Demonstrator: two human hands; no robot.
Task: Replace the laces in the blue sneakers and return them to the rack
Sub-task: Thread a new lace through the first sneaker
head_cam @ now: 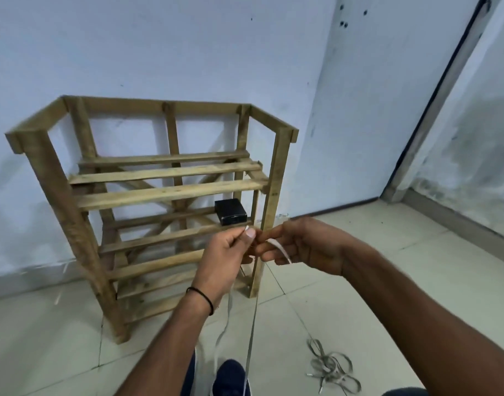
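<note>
1. Pinching the white lace (281,250) between thumb and forefinger of my left hand (229,250), I hold it up in front of the rack (170,192).
2. My right hand (305,247) curls its fingers round the same lace, just beside the left.
3. Two strands hang down toward the blue sneaker (230,377) below.
4. A grey tangle of laces (335,370) lies on the floor to my right.

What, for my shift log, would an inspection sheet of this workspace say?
surface: pale tiled floor.
job's things: white lace runs from both hands down to the blue sneaker; wooden rack stands by the wall.
clutter: grey laces heaped on floor; black box on a rack shelf.
grippers: left hand and right hand each hold the lace.
cables: nothing seen.
surroundings: wall white, framed panel at right.
</note>
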